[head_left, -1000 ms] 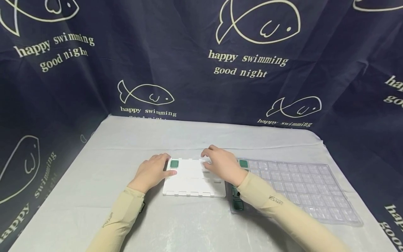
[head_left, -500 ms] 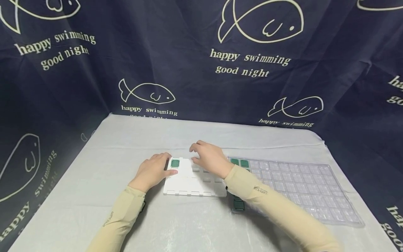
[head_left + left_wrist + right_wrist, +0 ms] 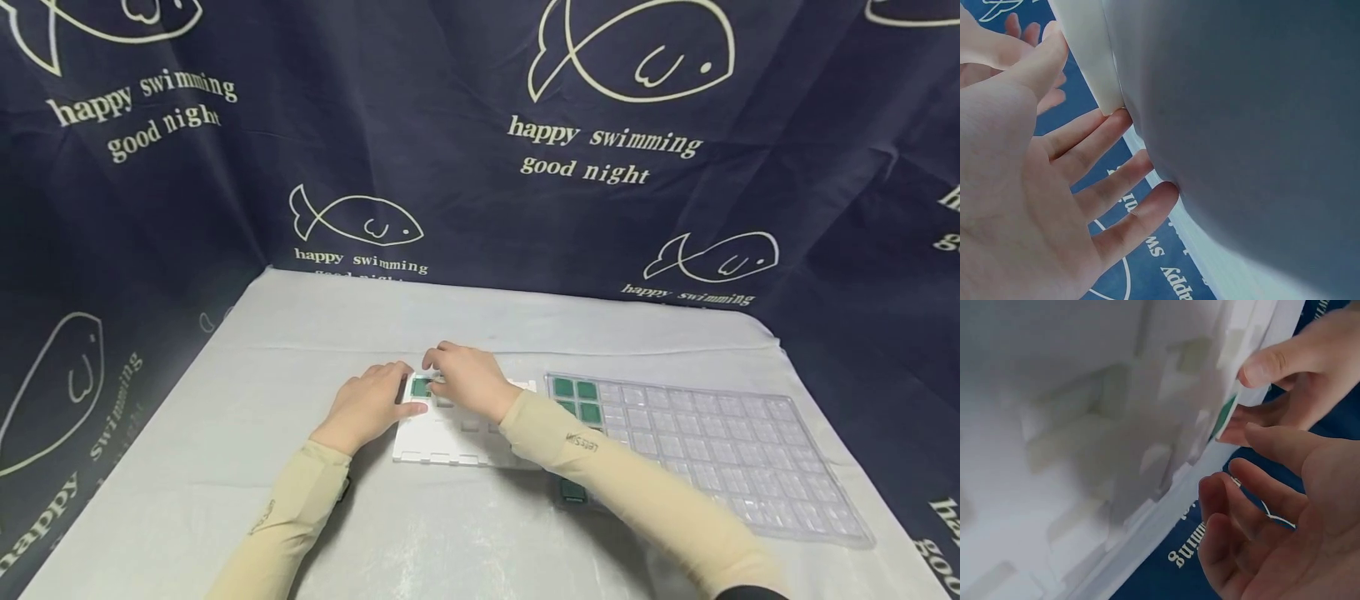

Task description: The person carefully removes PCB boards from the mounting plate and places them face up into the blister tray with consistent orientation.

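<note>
In the head view a white plastic tray (image 3: 435, 440) with shallow slots lies on the table, and a green square piece (image 3: 420, 387) sits in its far left corner. My left hand (image 3: 367, 404) lies at the tray's left edge, thumb over the rim. The left wrist view shows the straight fingers (image 3: 1107, 134) touching the tray's side (image 3: 1088, 56) and the table. My right hand (image 3: 468, 379) hovers over the tray's far side, thumb and forefinger apart beside the green piece. In the right wrist view nothing shows between the right hand's bent fingers (image 3: 1213, 494).
On the right stands a clear compartmented tray (image 3: 712, 429); several green square pieces (image 3: 587, 390) fill its left columns, partly hidden by the right sleeve (image 3: 570, 442). Dark blue fabric (image 3: 480, 125) with fish drawings hangs behind the white table cover (image 3: 420, 533).
My right hand has moved left across the white tray, from its right part to beside the green piece in the corner. The left hand has kept its place at the tray's edge.
</note>
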### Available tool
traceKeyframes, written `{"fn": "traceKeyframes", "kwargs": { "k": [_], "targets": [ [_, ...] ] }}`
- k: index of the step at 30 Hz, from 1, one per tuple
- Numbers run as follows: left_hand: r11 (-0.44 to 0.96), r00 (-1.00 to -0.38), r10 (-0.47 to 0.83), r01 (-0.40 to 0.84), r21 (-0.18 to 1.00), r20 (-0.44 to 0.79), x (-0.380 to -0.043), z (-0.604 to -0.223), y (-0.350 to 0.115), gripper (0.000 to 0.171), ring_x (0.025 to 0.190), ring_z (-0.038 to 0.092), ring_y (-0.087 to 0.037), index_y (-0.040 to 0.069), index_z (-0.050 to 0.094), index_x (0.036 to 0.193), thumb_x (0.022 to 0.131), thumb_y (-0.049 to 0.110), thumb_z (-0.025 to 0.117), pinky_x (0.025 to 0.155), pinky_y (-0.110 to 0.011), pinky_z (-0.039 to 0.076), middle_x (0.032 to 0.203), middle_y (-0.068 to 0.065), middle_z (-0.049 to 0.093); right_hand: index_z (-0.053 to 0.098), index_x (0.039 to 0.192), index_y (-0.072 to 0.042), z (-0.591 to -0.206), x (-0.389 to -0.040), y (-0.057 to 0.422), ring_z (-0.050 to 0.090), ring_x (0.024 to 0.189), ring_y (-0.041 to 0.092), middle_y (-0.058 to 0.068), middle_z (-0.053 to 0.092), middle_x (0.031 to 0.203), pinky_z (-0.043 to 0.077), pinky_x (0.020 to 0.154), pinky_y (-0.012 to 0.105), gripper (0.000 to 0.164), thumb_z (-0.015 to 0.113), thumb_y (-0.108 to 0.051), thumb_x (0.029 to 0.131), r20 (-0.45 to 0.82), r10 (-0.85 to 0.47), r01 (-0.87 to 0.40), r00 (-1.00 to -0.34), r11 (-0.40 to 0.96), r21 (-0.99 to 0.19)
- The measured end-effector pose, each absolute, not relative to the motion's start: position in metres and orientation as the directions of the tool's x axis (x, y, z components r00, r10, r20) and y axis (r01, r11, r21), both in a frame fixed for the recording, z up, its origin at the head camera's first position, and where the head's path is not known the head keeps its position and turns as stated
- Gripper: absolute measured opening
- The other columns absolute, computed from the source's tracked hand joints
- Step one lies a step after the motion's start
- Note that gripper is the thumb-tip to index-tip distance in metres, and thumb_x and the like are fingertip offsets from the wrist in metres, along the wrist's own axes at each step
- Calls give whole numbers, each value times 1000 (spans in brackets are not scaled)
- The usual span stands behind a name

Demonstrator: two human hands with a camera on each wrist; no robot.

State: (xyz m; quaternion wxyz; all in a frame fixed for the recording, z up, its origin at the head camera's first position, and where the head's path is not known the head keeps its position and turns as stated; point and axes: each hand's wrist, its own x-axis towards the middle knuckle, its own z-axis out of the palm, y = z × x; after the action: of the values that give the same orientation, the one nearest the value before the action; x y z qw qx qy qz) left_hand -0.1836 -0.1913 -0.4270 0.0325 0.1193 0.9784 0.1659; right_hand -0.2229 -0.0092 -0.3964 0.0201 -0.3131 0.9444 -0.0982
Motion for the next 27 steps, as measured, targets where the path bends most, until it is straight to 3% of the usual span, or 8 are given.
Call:
{"fn": "traceKeyframes", "kwargs": {
  "k": [8, 27],
  "targets": [
    [915, -968, 251, 229, 331, -24, -185, -428, -191, 56, 121, 62, -32, 12, 59, 129, 91, 50, 72, 86, -52, 53, 133, -9, 66, 71, 121, -16, -404, -227, -19, 71, 94, 17, -1, 71, 115, 60, 77, 35, 36, 80, -31, 89, -10, -614, -604, -790, 780, -164],
    [911, -967, 255, 239, 335, -4, -183, -427, -192, 51, 114, 63, -29, 13, 60, 125, 91, 48, 73, 78, -47, 52, 127, -7, 68, 74, 114, -14, -410, -227, -25, 62, 81, 10, -1, 70, 104, 58, 71, 30, 30, 80, -30, 89, -15, -653, -645, -757, 750, -144]
  ]
}}
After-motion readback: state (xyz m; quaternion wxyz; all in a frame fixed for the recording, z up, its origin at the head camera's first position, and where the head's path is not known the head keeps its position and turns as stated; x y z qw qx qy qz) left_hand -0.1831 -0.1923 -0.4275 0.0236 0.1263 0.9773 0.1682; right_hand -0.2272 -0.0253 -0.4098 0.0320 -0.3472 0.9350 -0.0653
